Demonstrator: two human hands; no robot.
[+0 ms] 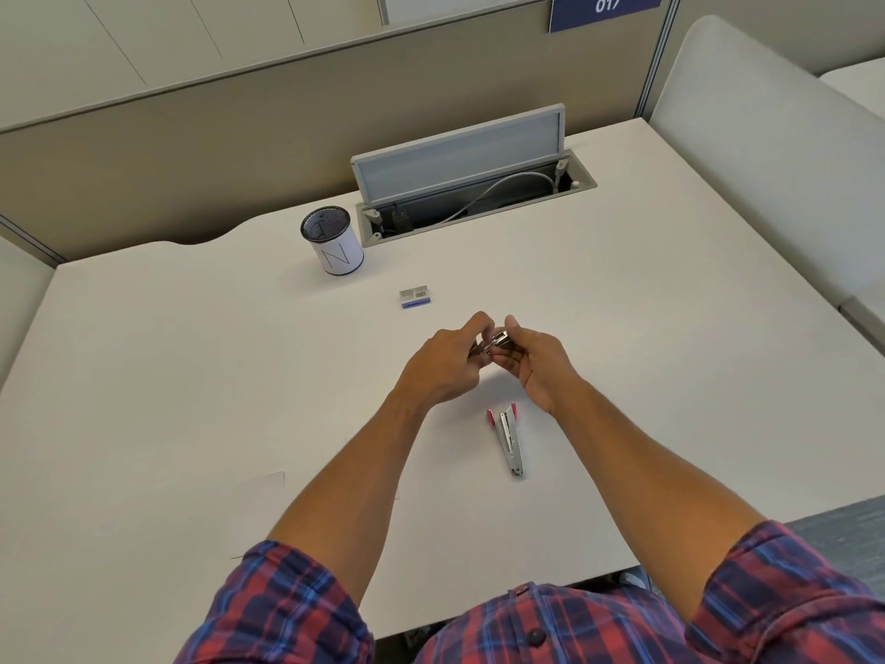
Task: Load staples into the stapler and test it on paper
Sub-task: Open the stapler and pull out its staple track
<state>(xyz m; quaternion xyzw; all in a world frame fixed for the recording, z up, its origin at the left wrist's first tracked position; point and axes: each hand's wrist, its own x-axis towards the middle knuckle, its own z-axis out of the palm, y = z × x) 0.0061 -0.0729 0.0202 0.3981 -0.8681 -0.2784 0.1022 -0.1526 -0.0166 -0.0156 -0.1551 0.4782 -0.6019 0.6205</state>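
A small stapler [507,436] with pink ends lies open on the white desk [191,366], its metal channel facing up, just below my hands. My left hand [443,361] and my right hand [534,361] meet above the desk, fingers pinched together on a small silvery strip of staples [498,338]; most of the strip is hidden by my fingers. A small staple box [415,298] with a blue edge lies beyond my hands. A white sheet of paper [258,510] lies flat at the near left, partly under my left forearm.
A mesh pen cup [333,242] with a white label stands at the back left of the desk. Behind it a cable hatch [469,184] stands open with its lid raised. Padded partitions border the desk at the back and right.
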